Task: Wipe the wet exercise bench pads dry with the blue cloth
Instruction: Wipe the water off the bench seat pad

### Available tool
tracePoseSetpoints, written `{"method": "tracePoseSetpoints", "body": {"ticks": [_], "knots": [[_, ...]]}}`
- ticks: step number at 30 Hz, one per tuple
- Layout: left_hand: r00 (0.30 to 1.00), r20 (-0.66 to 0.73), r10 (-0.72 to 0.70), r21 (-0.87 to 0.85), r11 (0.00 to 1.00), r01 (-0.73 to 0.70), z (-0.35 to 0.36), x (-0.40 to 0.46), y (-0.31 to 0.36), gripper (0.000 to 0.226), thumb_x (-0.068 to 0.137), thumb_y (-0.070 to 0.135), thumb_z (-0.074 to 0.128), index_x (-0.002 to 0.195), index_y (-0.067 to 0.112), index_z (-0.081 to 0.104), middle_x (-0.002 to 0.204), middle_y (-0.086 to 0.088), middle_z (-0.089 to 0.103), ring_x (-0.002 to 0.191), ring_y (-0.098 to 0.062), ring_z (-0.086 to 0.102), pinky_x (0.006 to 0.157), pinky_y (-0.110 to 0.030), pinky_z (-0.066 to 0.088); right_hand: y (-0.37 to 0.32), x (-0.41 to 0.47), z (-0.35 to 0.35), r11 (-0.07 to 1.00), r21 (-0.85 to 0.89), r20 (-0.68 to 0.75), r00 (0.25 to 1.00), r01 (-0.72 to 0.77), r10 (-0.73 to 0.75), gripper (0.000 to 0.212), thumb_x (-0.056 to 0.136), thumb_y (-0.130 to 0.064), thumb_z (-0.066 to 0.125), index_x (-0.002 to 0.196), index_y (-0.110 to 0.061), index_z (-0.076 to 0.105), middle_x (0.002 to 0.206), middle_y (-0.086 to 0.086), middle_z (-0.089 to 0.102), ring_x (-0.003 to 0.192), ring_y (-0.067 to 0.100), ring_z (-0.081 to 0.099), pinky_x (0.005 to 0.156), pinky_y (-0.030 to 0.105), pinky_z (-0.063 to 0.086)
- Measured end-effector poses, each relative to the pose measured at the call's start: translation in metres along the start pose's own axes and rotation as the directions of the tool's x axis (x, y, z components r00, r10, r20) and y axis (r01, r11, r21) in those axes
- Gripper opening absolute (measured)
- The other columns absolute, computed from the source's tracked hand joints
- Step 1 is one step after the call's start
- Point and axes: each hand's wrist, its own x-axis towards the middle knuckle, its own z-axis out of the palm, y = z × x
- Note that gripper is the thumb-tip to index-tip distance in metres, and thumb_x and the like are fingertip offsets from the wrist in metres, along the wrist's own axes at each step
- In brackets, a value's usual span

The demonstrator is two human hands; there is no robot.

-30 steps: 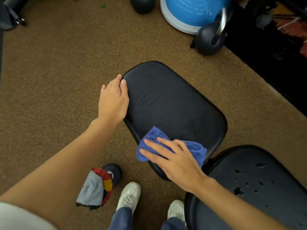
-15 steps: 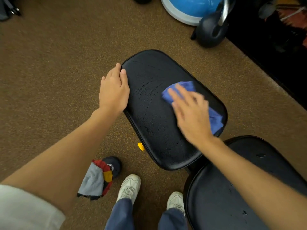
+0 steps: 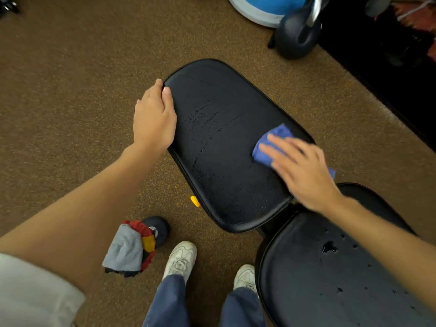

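Observation:
A black bench pad [image 3: 219,147] fills the middle of the view, streaked with fine wet lines. My right hand [image 3: 304,171] lies flat with spread fingers on the blue cloth [image 3: 271,142], pressing it onto the pad's right side. My left hand [image 3: 153,116] rests over the pad's far left edge, thumb on top. A second black pad [image 3: 330,279] at the lower right carries a small puddle and scattered water drops; my right forearm crosses above it.
Brown speckled carpet [image 3: 70,90] surrounds the bench. A black kettlebell [image 3: 295,36] and a blue half-ball [image 3: 266,5] stand at the top. A grey, red and yellow rag [image 3: 129,249] lies by a black bench foot [image 3: 158,230]. My white shoes [image 3: 181,258] stand below the pad.
My right hand slid the blue cloth from the pad's near end up across its middle, then back toward its right edge. My left hand stayed on the pad's left edge.

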Motion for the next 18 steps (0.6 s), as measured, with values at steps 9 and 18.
{"method": "tracePoseSetpoints", "body": {"ticks": [9, 18], "knots": [[1.0, 0.003, -0.023, 0.015, 1.0, 0.023, 0.002, 0.002, -0.001, 0.05, 0.103, 0.035, 0.025, 0.148, 0.012, 0.031, 0.152, -0.003, 0.033, 0.142, -0.02, 0.026, 0.118, -0.037, 0.016, -0.03, -0.018, 0.007, 0.962, 0.182, 0.03, 0.976, 0.205, -0.214, 0.042, 0.099, -0.021, 0.045, 0.141, -0.025, 0.046, 0.15, -0.005, 0.038, 0.128, 0.024, 0.045, 0.104, 0.041, 0.036], [0.999, -0.021, -0.025, 0.028, 0.999, 0.025, 0.005, 0.001, -0.001, 0.05, 0.103, 0.034, 0.025, 0.147, 0.012, 0.032, 0.152, -0.004, 0.034, 0.141, -0.02, 0.026, 0.117, -0.035, 0.016, 0.014, -0.013, 0.003, 0.848, 0.339, -0.01, 0.9, -0.408, 0.437, 0.041, 0.103, -0.02, 0.036, 0.144, -0.015, 0.041, 0.152, 0.004, 0.034, 0.138, 0.022, 0.03, 0.116, 0.027, 0.016]]}}
